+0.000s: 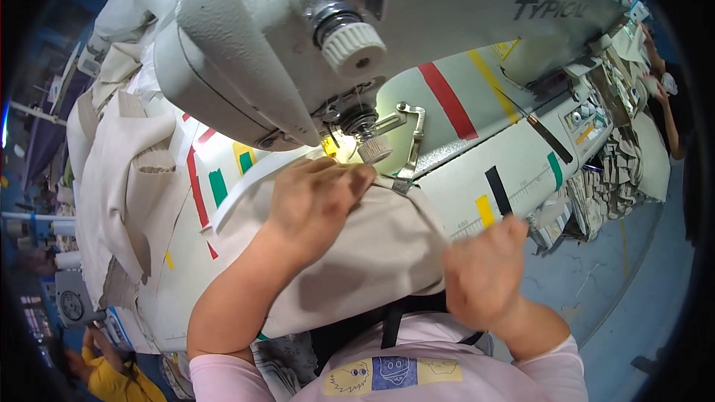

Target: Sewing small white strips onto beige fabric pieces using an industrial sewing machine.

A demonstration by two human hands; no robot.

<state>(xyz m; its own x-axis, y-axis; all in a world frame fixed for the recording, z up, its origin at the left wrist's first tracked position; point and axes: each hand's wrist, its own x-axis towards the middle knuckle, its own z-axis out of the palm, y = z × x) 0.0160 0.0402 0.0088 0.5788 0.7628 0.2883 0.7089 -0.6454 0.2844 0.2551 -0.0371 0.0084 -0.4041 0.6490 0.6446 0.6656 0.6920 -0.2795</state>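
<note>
Under the head of a large grey sewing machine (238, 52) lies a beige fabric piece (372, 253), its near part hanging toward my lap. My left hand (316, 201) rests on its far edge close to the needle area, fingers bent and closed on the cloth. The needle tip is hidden behind that hand and a ribbed knob (375, 150). A jointed metal guide arm (415, 134) stands just right of the fingers. Beside the fabric's right edge, my right hand (488, 272) is raised in a slightly blurred fist; whatever it may hold is hidden.
More beige fabric (126, 193) is heaped on the left of the table. A dark-handled pointed tool (550, 138) lies on the right, by coloured tape strips (497, 190). Stacked cut pieces (614, 171) stand farther right. Other people (123, 380) are at the lower left and far right.
</note>
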